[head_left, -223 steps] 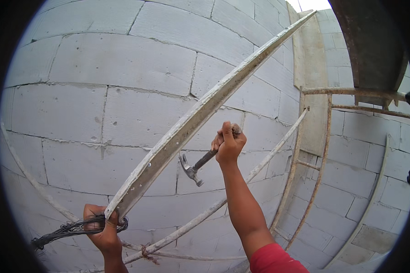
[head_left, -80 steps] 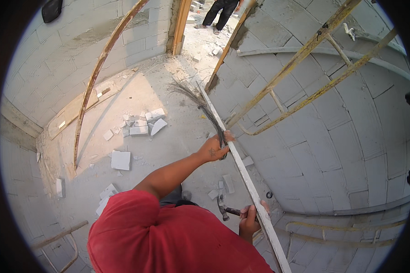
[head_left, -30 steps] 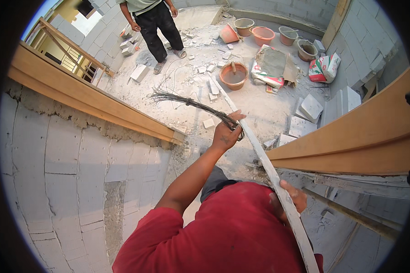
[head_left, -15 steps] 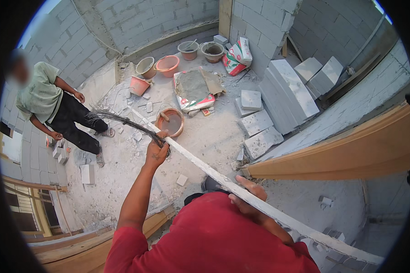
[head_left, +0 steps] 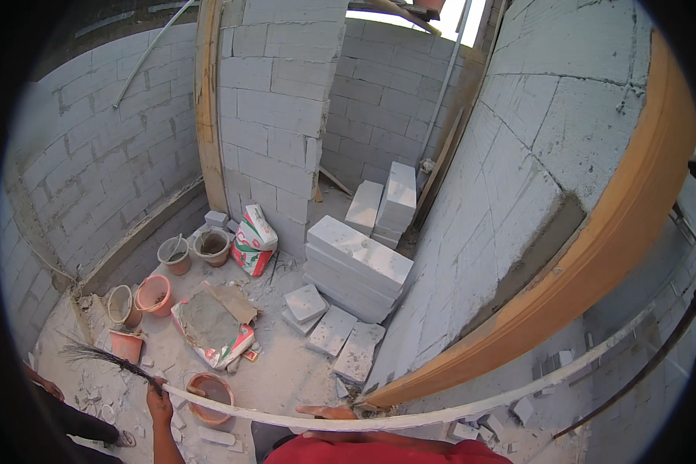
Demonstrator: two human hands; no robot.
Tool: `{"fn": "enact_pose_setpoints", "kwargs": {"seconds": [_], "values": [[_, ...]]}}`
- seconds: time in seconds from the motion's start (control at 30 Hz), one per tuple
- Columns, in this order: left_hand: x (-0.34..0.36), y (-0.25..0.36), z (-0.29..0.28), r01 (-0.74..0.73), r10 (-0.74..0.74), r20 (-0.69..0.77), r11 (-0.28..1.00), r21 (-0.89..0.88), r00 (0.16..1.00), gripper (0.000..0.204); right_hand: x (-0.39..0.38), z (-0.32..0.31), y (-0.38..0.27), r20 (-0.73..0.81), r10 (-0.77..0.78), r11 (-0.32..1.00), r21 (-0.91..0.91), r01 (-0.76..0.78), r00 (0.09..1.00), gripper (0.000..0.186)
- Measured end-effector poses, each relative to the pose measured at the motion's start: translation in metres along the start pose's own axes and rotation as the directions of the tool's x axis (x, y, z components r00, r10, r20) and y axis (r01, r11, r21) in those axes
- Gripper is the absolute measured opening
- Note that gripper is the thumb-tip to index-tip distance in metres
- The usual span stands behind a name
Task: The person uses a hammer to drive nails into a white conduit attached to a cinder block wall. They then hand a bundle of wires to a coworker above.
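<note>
My left hand [head_left: 159, 398], low in the head view, grips a bundle of thin dark wire [head_left: 120, 363] together with a long whitish bar [head_left: 479, 410], which runs across the bottom to the right. My right hand [head_left: 325, 413] holds the bar from beneath near the middle, its fingers partly extended along it and partly hidden. No hammer shows. A reddish bucket [head_left: 210, 398] of greyish contents lies just beyond the bar. My red sleeve and shirt fill the bottom edge.
Several buckets [head_left: 155, 298], an opened cement bag [head_left: 213, 325], upright bags [head_left: 251, 240] and stacked white blocks [head_left: 356, 271] stand ahead among rubble. A block wall with a wooden frame [head_left: 611, 255] rises on the right. Another person's dark-trousered leg [head_left: 69, 417] shows at lower left.
I have moved from facing the inner wall through the doorway. My view now tilts up and right toward the bags and blocks, leaving the co-worker at the edge. The hammer seen earlier is out of sight.
</note>
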State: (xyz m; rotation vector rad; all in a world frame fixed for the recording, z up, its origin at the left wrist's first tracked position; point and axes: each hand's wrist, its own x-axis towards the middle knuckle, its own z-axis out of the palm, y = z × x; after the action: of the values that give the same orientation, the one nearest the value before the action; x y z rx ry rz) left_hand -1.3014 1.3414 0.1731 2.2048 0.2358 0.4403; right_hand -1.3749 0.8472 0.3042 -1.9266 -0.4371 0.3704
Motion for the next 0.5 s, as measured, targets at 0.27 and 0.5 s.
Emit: {"fn": "enact_pose_setpoints", "kwargs": {"seconds": [0.27,0.5], "values": [[0.106,-0.057,-0.027,-0.207,0.195,0.069,0.919,0.335,0.978,0.025,0.090,0.042,0.012,-0.298,-0.195,0.980,-0.099,0.173,0.934,0.066],[0.175,-0.094,-0.048,-0.239,0.232,0.060,0.950,0.199,0.971,0.024,0.149,0.068,-0.027,-0.288,-0.162,0.987,-0.049,0.155,0.944,0.058]]}}
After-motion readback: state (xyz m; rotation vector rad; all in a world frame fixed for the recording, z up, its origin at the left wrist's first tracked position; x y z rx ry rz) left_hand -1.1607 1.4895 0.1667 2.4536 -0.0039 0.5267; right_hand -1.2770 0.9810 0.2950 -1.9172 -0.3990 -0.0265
